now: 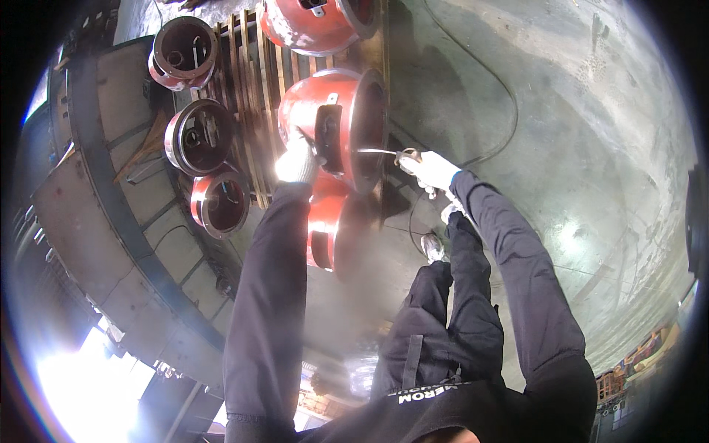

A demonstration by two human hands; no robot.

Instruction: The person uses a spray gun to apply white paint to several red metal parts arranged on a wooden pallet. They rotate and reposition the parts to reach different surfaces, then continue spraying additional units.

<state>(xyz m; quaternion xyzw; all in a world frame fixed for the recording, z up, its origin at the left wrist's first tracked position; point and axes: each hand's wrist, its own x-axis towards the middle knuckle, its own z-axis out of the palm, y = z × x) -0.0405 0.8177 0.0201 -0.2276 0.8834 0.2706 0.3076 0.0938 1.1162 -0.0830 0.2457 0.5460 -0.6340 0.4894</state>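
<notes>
A red cast-metal housing (303,100), round with a wide flange and a dark rectangular window in its side, lies on a wooden pallet in front of me. My left hand (298,159), in a white glove, grips it beside the window's near left edge; part of the fingers is hidden. To the right, my gloved right hand (436,171) is closed around an air blow gun (407,157). Its thin metal nozzle (377,151) points left at the housing's flange. Whether the tip touches the flange, I cannot tell.
More red housings lie nearby: one beyond (310,29), one nearer me (325,229). Smaller red flanged castings (221,203) line the pallet's left side. The slatted wooden pallet (247,96) carries them. A dark hose (513,111) curves over the concrete floor (591,148). Metal framework (122,199) stands left.
</notes>
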